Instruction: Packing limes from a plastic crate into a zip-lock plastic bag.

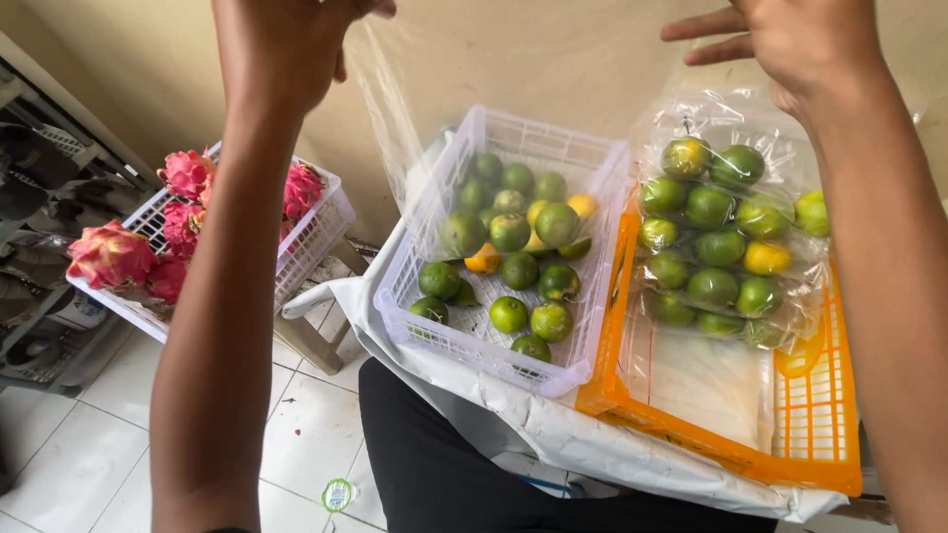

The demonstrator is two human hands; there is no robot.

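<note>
Hands (296, 30) (790, 39) raised over three fruit baskets (592, 178).

dragon fruit (111, 255) in white basket (314, 237) | sticker (337, 494) on tiled floor (79, 434)

Two bare forearms, no sleeves, no watch or bracelet at either wrist. Left hand (286, 44) and right hand (790, 39) without rings or gloves, as far as visible. Plain black fabric trousers (444, 464) over the lap, just below the white slatted plastic basket (494, 350).
</note>
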